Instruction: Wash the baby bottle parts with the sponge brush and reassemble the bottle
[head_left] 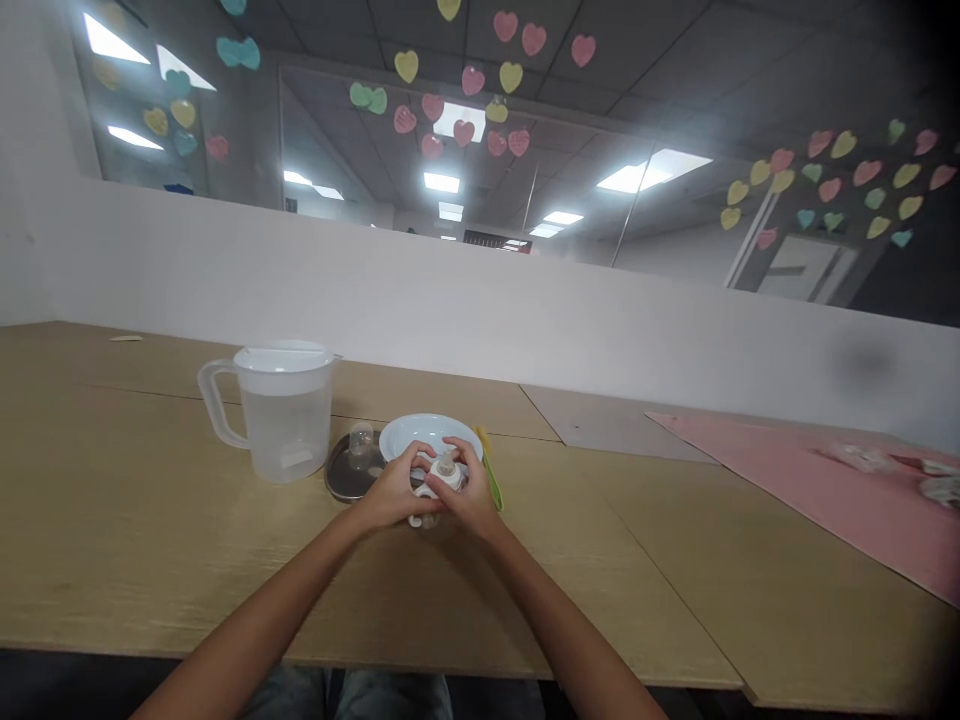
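Note:
Both hands are close together above the table's middle, wrapped around a baby bottle (447,474) with a white collar, a clear teat on top and white side handles. My left hand (396,490) grips it from the left, its fingers bent near a handle. My right hand (474,492) closes on the collar from the right, thumb across the front. Most of the bottle's body is hidden by the hands. Just behind them is a white bowl (401,432), and a clear dome-shaped cap (361,442) stands on a dark metal tray (343,488) to the left.
A lidded clear pitcher (289,425) holding water stands left of the tray. A slim green and yellow utensil (493,478) lies right of the bowl. Farther right, a pink mat (795,470) bears a plastic-wrapped item. A low white wall (450,300) edges the wooden table (187,560).

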